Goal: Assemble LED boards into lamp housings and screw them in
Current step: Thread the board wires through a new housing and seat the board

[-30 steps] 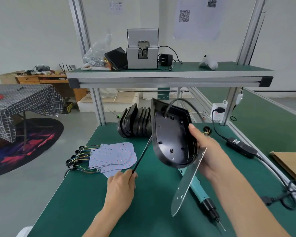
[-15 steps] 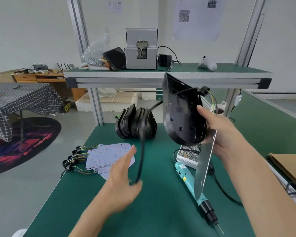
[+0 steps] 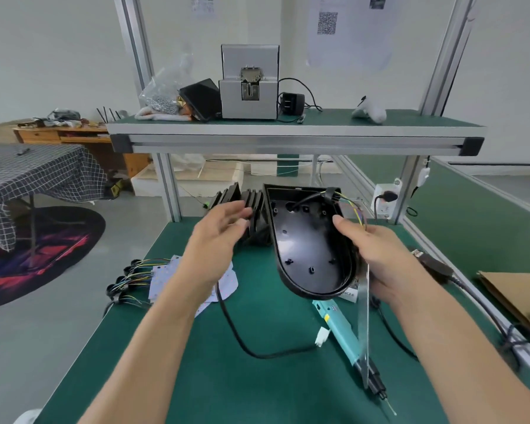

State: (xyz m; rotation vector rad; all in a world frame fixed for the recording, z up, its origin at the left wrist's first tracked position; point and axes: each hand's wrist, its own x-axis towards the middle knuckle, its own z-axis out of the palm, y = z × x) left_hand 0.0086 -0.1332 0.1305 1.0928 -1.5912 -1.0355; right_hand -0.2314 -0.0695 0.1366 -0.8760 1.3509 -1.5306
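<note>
My right hand grips a black lamp housing by its right rim, hollow side facing me, above the green bench. An LED board hangs edge-on below the same hand, its coloured wires running over the housing's top. The housing's black cable trails down onto the mat and ends in a white connector. My left hand hovers with fingers spread, left of the housing, holding nothing. A stack of LED boards with wires lies at the left of the mat.
A teal electric screwdriver lies on the mat under the housing. More black housings stand in a row at the back. A screw feeder sits on the upper shelf. A power adapter and cardboard lie at right.
My left hand has let go of the black cable, which dropped onto the mat, and moved up towards the housing. My right hand lowered and tilted the housing so its hollow faces me.
</note>
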